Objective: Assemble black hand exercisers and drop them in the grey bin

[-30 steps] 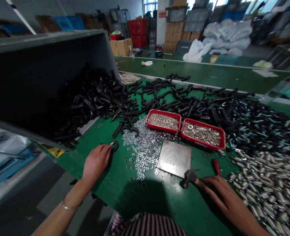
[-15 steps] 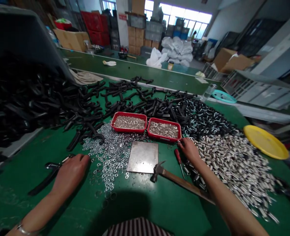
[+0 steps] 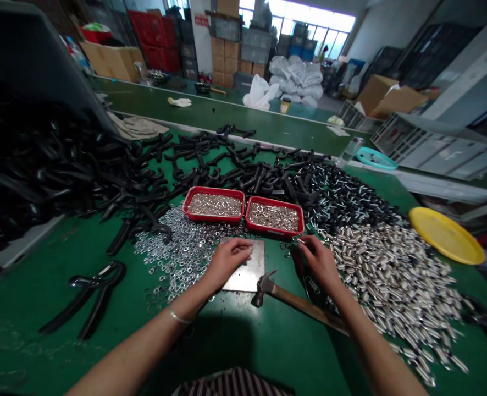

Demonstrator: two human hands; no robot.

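Observation:
My left hand (image 3: 229, 261) is over the square metal plate (image 3: 249, 278), fingers loosely curled and thumb a little apart, with nothing visible between them. My right hand (image 3: 320, 258) pinches a small silver pin (image 3: 299, 240) just in front of the right red tray (image 3: 274, 230). A claw hammer (image 3: 297, 301) lies between plate and right forearm, its head near the plate's corner. To the left rests a black two-handled tool (image 3: 99, 291) like pliers, its handles spread. Small metal rings (image 3: 181, 264) are scattered beside the plate.
Another red tray (image 3: 214, 218) holds small metal parts. Black tool halves (image 3: 235, 170) are heaped behind the trays and at left. Silver cylinders (image 3: 387, 275) and dark-headed screws (image 3: 346, 192) pile up at right, near a yellow lid (image 3: 445, 234).
My left hand has left the black two-handled tool and moved right, over the metal plate. My right hand stays near the right tray, and a silver pin now shows at its fingertips.

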